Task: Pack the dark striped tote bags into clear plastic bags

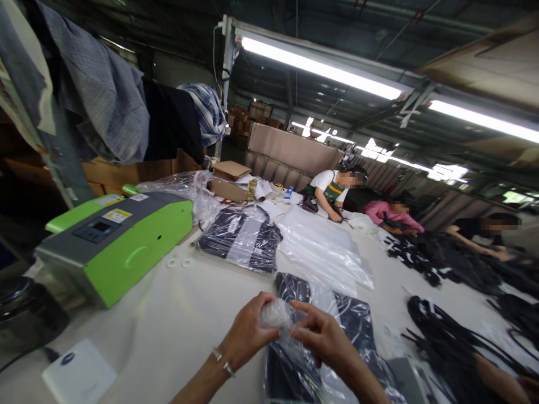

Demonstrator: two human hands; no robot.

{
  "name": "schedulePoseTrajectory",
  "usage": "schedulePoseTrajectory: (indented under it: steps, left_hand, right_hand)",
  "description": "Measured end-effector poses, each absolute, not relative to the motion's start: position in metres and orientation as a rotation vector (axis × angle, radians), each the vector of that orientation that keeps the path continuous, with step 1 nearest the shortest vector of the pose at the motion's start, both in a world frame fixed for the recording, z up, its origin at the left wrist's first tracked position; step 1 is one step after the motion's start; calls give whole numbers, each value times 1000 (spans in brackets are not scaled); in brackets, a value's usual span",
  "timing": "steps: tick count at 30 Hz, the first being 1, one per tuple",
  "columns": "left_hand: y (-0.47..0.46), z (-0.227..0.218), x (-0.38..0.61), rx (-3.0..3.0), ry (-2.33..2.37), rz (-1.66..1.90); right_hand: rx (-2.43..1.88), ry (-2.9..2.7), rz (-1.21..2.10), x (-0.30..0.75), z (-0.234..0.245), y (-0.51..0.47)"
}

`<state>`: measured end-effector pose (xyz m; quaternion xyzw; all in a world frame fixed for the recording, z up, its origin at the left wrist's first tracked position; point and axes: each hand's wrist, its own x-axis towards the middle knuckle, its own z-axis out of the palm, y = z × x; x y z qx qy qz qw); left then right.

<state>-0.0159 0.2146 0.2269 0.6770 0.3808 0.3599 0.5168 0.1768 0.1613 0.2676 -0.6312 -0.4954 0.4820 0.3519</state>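
Observation:
My left hand (249, 328) is closed around a crumpled bundle of clear plastic (274, 314), thumb below and fingers above. From the right, my right hand (322, 332) meets the bundle; its curved thumb and forefinger take the plastic's loose side. Beneath both hands lies a dark folded garment in a clear bag (353, 320), with a pale strip down its middle. Farther back sits another bagged dark garment (240, 238). Flat clear plastic bags (320, 241) lie stacked to its right.
A green and grey machine (126, 241) stands on the left of the table, with two small white rings (179, 262) beside it. At front left are a white box (78, 373) and a dark jar (29, 314). Dark straps and cloth (442, 331) cover the right side, where co-workers (332, 188) lean in.

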Motion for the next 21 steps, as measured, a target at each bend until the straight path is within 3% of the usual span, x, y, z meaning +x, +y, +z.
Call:
schedulePoseTrajectory:
  steps: [4,11,17,21]
  left_hand:
    - [211,221,-16,1700,941,850]
    - [200,232,-22,1621,716,672]
    - [196,233,-17,1328,478,610]
    - [196,221,-14,1527,780,735]
  right_hand:
    - [-1665,-1378,1159,177,268,162]
    - [-1696,-1533,665,196,283,174]
    - [-1574,-1529,902,197,282,179]
    - [-1718,-1288,728,210,299,170]
